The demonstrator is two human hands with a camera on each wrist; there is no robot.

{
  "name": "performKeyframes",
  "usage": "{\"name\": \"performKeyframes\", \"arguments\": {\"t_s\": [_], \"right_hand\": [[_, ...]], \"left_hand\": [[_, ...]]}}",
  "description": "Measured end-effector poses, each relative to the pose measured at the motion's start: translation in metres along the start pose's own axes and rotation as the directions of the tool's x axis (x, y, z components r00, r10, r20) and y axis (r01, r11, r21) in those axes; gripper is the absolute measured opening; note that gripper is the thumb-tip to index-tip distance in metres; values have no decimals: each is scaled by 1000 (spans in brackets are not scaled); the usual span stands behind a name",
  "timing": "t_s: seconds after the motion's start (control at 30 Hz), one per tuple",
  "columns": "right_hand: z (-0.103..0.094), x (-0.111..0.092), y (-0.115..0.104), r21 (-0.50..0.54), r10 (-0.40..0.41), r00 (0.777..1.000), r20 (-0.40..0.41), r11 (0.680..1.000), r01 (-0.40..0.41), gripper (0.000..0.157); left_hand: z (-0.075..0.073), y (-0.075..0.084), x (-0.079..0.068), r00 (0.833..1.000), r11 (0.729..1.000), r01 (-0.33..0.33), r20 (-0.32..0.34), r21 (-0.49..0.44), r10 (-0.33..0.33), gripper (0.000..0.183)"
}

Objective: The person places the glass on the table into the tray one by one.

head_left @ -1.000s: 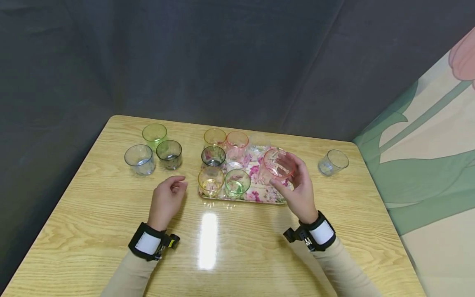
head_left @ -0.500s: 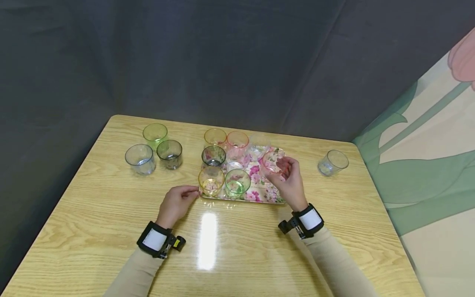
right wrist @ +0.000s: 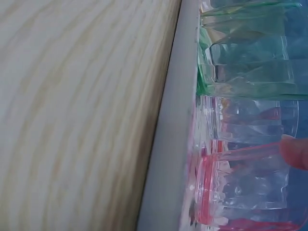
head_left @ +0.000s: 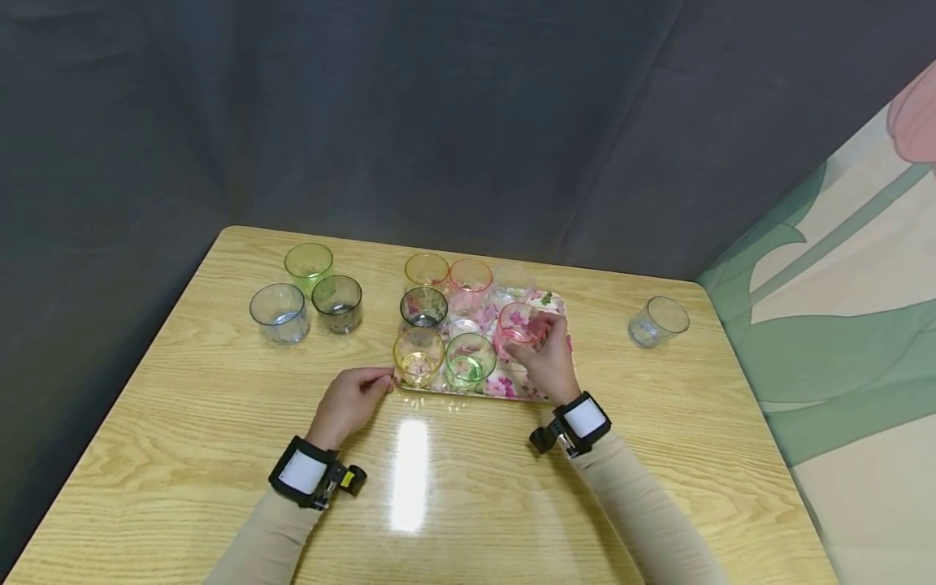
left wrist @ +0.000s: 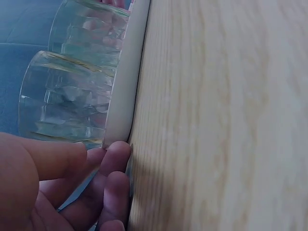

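Note:
My right hand (head_left: 550,357) holds a pink-tinted drinking glass (head_left: 517,325) by its sides; it stands upright over the right part of a floral tray (head_left: 500,387). In the right wrist view a fingertip touches the upper wall of this pink glass (right wrist: 250,187), whose base is at the tray surface. My left hand (head_left: 349,404) is at the tray's front left corner, and in the left wrist view its curled fingertips (left wrist: 117,154) grip the tray end (left wrist: 122,110). A yellow-rimmed glass (head_left: 418,357) and a green glass (head_left: 471,360) stand along the tray's front.
Behind them on the tray are a dark glass (head_left: 424,309), an amber glass (head_left: 427,270), another pink glass (head_left: 471,284) and a clear one (head_left: 513,284). Off the tray stand green (head_left: 309,264), grey (head_left: 338,305) and bluish (head_left: 280,315) glasses at left, and a smoky glass (head_left: 658,322) at right.
My right hand has carried the pink glass left and down onto the tray, closer to the green glass. My left hand has moved right to the tray corner.

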State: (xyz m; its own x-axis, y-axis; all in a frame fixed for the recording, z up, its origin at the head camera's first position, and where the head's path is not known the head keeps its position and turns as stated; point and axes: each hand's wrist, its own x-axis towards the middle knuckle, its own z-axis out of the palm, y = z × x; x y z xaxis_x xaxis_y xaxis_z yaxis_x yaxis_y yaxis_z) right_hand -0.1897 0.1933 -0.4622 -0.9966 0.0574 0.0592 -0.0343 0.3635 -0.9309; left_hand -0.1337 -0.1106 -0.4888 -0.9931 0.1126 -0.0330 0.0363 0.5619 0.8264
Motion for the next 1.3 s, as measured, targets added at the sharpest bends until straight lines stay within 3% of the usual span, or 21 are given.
{"name": "performKeyframes", "arguments": {"t_s": [0.47,0.87,1.3], "right_hand": [[4,4,3,-72,-12,1000,14,997,13,72],[5,6,5,-34,-34,999,40,999,35,71],[5,7,6,-12,-25,998,52,1000,26,75]], "left_hand": [[-3,0,-1,998,999,35,58,-21,-34,31],[-3,-2,-3,996,998,46,85,-45,-42,34],[-1,-3,-4,998,998,30,61,-60,-26,35]]}}
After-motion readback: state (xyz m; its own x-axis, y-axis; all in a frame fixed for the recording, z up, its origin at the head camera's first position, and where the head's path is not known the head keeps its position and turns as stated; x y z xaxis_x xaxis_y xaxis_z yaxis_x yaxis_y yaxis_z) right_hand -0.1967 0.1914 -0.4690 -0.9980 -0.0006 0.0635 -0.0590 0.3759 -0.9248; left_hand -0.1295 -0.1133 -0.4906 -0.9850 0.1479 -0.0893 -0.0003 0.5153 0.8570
